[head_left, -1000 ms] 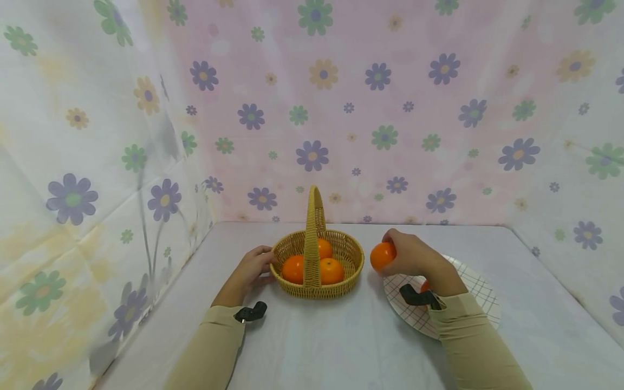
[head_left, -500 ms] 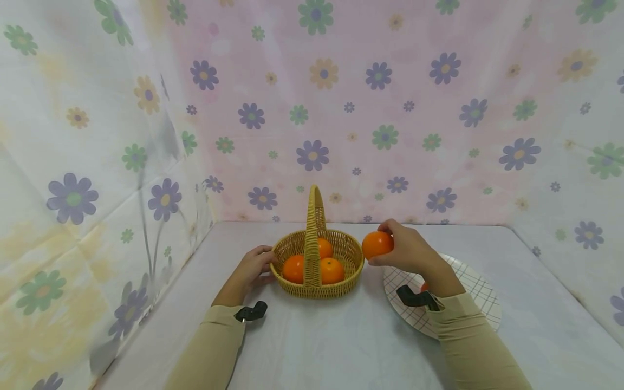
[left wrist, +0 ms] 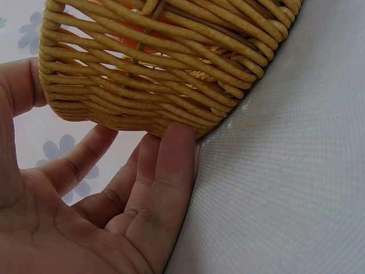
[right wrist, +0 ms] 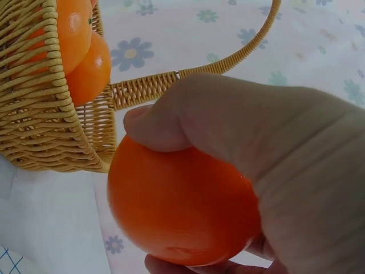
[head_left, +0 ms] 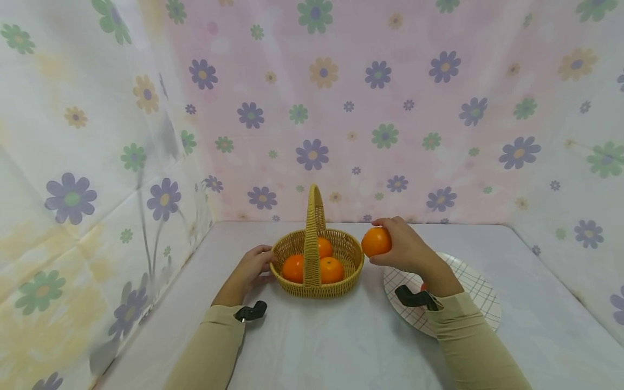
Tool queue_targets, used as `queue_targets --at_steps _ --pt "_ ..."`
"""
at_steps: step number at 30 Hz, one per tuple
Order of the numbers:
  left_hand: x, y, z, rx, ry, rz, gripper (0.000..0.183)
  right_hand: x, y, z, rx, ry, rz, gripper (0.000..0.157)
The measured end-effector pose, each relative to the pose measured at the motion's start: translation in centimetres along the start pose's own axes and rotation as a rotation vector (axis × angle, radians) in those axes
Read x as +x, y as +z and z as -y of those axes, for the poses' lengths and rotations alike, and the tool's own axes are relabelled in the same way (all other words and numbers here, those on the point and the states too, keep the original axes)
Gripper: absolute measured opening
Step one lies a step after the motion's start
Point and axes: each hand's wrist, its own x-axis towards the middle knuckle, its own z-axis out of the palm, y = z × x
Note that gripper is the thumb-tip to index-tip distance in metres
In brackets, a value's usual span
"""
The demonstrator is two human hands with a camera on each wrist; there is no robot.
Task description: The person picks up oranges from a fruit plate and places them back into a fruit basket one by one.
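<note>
My left hand (head_left: 251, 270) holds the left side of a yellow wicker basket (head_left: 319, 291), its thumb at the rim and its fingers against the lower weave in the left wrist view. Several oranges lie inside, among them one (head_left: 332, 270) showing its stem spot, partly behind the tall handle (head_left: 312, 244). My right hand (head_left: 404, 246) grips another orange (head_left: 376, 242) between thumb and fingers, raised above the table right at the basket's right rim. In the right wrist view this orange (right wrist: 182, 200) fills the middle, with the basket (right wrist: 34, 120) beyond it.
A white plate (head_left: 475, 281) with a grid of lines lies at the right, partly beneath the right forearm. An orange fruit (head_left: 423, 287) on it is mostly hidden by the wrist. Flower-patterned cloth (head_left: 341, 108) stands behind and at both sides of the white table (head_left: 312, 346).
My right hand has carried the orange left and up from near the plate to the basket's right rim. My left hand and the basket have stayed in place.
</note>
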Motion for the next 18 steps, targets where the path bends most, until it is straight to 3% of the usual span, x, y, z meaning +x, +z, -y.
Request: queue_targets --at_steps 9,18 --pt "-0.2 0.0 -0.15 0.007 0.007 0.003 0.046 0.14 0.22 0.24 0.003 -0.084 -0.038 0.076" --pt "0.02 -0.03 0.08 0.004 0.016 0.002 0.045 0.14 0.68 0.68 0.057 -0.077 -0.017 0.074"
